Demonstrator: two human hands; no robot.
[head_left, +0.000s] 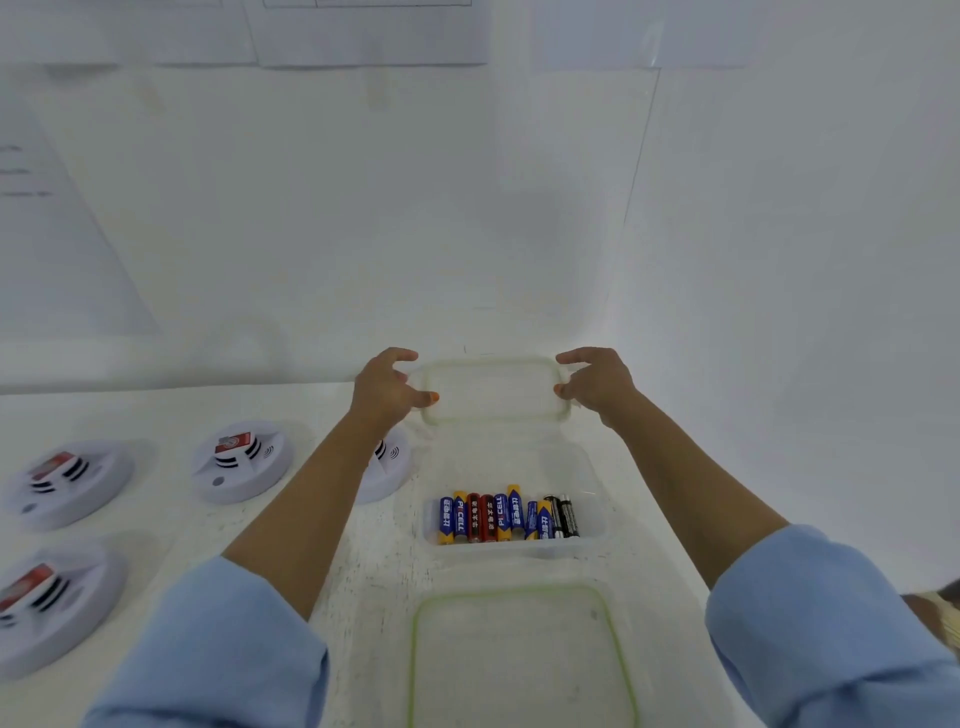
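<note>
White tabletop (363, 561), white walls behind, paper sheets taped up high. Clear lid (491, 389) is gripped at both short ends: left hand (387, 387) on the left end, right hand (597, 384) on the right end, fingers curled over the rim and thumbs underneath. Hands are held well apart, one lid length between them. Lid is located at the far edge of the tabletop, close to the wall and just beyond the battery box (592, 467). Whether it is lifted or resting on the surface cannot be told. Box is uncovered; batteries (506, 517) are lined up side by side against its near wall, mixed blue/yellow, red and black cells. Second lid (519, 670), green-sealed, is laid flat on the near side of the box and is not touched. Smoke detectors (239, 460) are set out to the left, four counted, one half hidden behind the left forearm; a red tag or label is seen on three of them. Progress, as judged: box opened and cells exposed, none seen outside the box. Remaining: lid to be parked or refitted (direction not readable from one frame). Any work on the detectors is judged not started, since nothing there is held or touched.
</note>
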